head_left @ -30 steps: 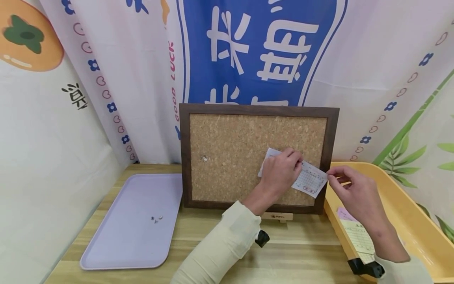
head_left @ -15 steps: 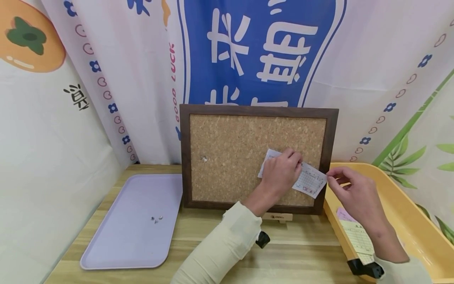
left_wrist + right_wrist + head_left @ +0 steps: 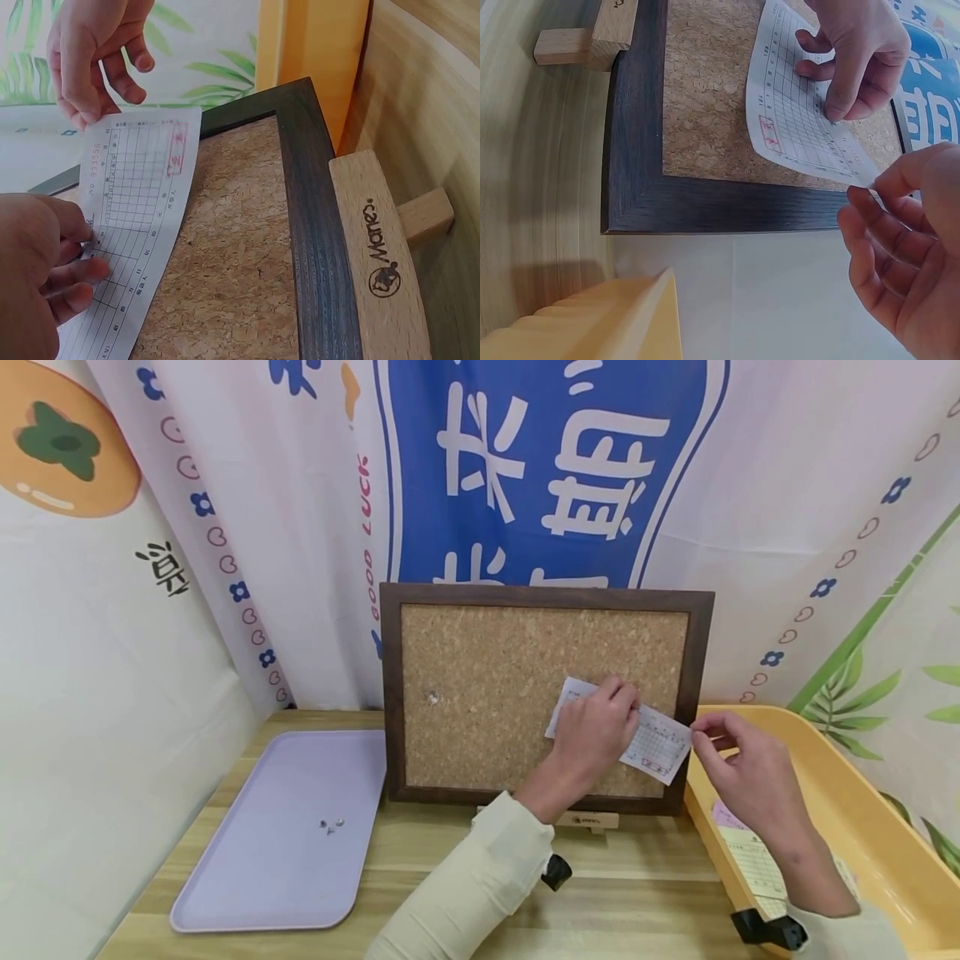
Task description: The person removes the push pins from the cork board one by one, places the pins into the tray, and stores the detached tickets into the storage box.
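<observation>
A white receipt slip (image 3: 656, 745) with a printed grid and red stamp box slants across the lower right of a framed corkboard (image 3: 480, 693). My left hand (image 3: 596, 722) covers its middle, thumb and bent fingers at its upper edge; in the left wrist view the left hand (image 3: 37, 262) shows the thumb on that edge. Whether a pin is under the thumb is hidden. Between thumb and forefinger, my right hand (image 3: 750, 768) pinches the slip's right corner; in the right wrist view the right hand (image 3: 907, 240) has its other fingers loosely bent.
A lilac tray (image 3: 262, 860) on the left bears several tiny metal pieces (image 3: 330, 825). At the right, a yellow bin (image 3: 862, 827) has yellow and pink slips (image 3: 753, 864) inside. A small shiny spot (image 3: 432, 697) marks the cork's left side. A wooden stand (image 3: 382, 255) supports the board.
Both hands keep almost the same position on the slip. The slip's lower right corner dips very slightly, and the head view shifts a little.
</observation>
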`<state>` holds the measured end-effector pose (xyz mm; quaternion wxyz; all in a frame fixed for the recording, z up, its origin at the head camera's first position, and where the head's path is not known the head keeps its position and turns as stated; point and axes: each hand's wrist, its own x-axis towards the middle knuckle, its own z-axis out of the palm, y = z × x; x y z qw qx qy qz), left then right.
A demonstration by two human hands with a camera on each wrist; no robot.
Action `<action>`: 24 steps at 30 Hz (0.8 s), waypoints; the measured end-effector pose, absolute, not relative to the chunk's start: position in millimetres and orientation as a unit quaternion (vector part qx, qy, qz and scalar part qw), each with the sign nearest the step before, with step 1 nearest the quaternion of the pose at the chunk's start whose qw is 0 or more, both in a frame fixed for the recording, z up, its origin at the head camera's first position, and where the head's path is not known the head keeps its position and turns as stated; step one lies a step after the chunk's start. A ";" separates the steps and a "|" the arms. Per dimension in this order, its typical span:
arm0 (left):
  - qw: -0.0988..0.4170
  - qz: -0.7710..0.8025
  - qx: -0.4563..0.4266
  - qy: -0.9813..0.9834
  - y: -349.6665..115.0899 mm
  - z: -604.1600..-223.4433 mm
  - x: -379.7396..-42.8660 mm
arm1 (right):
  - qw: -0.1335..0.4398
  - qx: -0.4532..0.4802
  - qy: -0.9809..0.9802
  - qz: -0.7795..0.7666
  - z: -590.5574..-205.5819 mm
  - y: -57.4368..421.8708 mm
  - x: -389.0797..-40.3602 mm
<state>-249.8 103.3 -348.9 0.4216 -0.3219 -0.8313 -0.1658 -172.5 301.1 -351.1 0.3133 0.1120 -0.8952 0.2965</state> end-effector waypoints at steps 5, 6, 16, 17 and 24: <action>0.404 -0.183 -0.332 -0.832 103.1 -348.6 -250.4 | 0.308 0.105 -0.898 0.296 -350.5 300.8 -172.2; 0.396 -0.187 -0.335 -0.834 102.5 -348.0 -250.1 | 0.306 0.103 -0.899 0.295 -350.2 300.8 -171.9; 0.320 -0.245 -0.353 -0.844 94.0 -344.4 -246.5 | 0.299 0.091 -0.904 0.292 -348.6 300.1 -169.2; 0.317 -0.250 -0.356 -0.843 93.4 -344.3 -246.2 | 0.298 0.089 -0.904 0.292 -348.5 299.9 -169.0; 0.319 -0.253 -0.361 -0.839 89.8 -342.8 -243.9 | 0.298 0.076 -0.906 0.290 -347.0 301.7 -167.3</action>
